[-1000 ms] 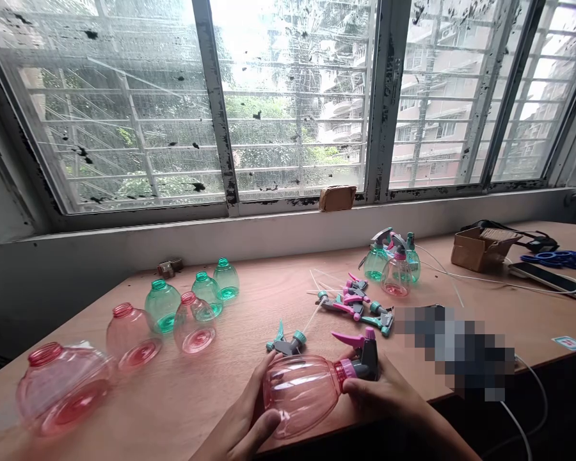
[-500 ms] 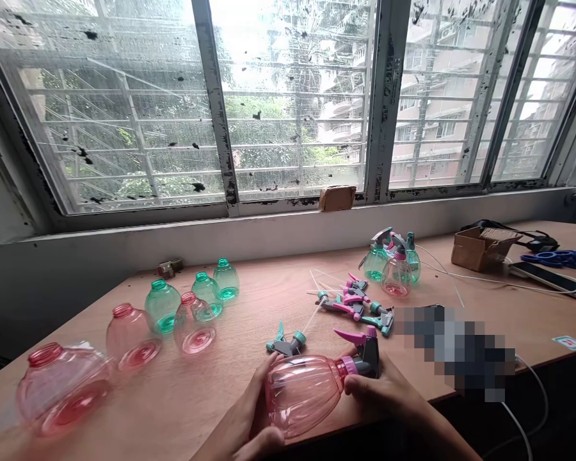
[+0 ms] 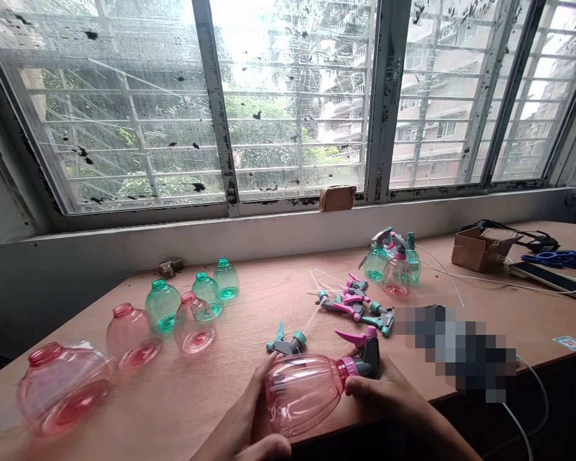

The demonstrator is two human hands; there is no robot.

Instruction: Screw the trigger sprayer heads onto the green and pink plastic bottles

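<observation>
A pink transparent spray bottle point(image 3: 304, 394) lies on its side between my hands, close to the table's front edge. Its grey spray head with a pink trigger point(image 3: 365, 352) sits at the neck, pointing right. My left hand point(image 3: 252, 410) is wrapped round the bottle's base, thumb below. My right hand point(image 3: 384, 384) grips the pink collar at the neck, with the thumb in front and the other fingers mostly hidden behind. Just beyond the bottle lies a loose grey and teal spray head point(image 3: 288, 344).
Several open pink and green bottles, such as a pink bottle point(image 3: 134, 339), stand at left. Loose spray heads point(image 3: 355, 298) with thin tubes lie mid-table. Fitted spray bottles point(image 3: 396, 275) stand behind them. At right are a cardboard box point(image 3: 482, 250), a phone point(image 3: 552, 280) and a blurred-out object point(image 3: 456, 349).
My left thumb has shifted slightly right along the bottle's lower side. The bottle and my right hand stay almost in place.
</observation>
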